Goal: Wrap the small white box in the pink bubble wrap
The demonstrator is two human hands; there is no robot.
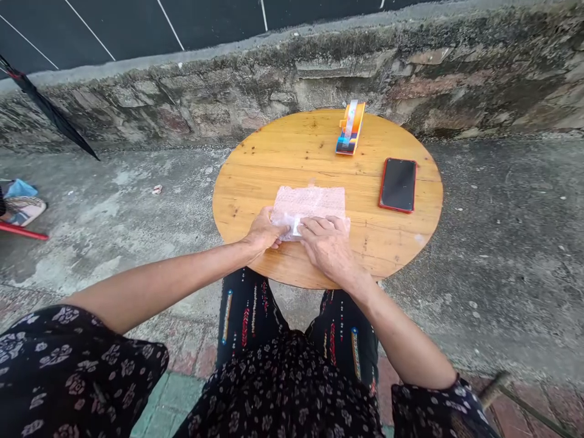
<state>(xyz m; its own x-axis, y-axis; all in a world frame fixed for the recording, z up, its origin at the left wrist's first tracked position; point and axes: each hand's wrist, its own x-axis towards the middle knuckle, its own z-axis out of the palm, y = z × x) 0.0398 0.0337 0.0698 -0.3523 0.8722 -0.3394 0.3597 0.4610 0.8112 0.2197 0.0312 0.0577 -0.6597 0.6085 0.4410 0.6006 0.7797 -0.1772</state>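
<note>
On the table (255,182), a plastic sheet (310,202) lies nearest, a phone (398,184) right of it, a tape dispenser (350,129) behind.

- Round wooden table (292,164) stood at centre frame, its pale boards lit by soft, even daylight.
- Rough stone wall (456,79) ran across the top, stained and mossy, with a grey cap.
- Dark surface with white lines (114,24) lay beyond, upper left.
- Grey concrete floor (502,243) was patchy on both sides.
- Brick paving (182,362) edged the bottom.
</note>
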